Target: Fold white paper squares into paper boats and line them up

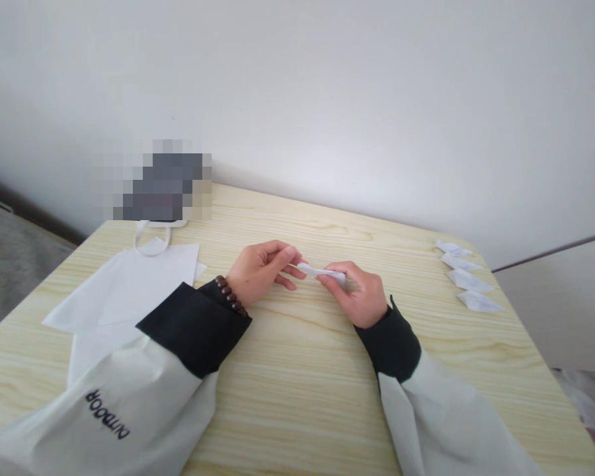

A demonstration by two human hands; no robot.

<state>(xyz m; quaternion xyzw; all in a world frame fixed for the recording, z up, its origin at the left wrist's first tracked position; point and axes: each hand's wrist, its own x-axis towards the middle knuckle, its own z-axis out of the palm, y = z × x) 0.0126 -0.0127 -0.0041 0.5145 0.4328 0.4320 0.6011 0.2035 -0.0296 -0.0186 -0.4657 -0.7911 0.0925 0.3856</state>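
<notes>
A small folded piece of white paper is held between my hands above the middle of the table. My left hand, with a dark bead bracelet at the wrist, pinches its left tip between thumb and index finger; the other fingers curl loosely below. Thumb and fingers of my right hand are closed on the paper's right end, covering part of it. Several folded white paper pieces with pointed ends lie in a column near the table's right edge.
White paper sheets lie overlapping on the left of the wooden table, partly under my left sleeve. A white cable loop rests on them, beside a pixelated dark object. A white wall stands behind the table.
</notes>
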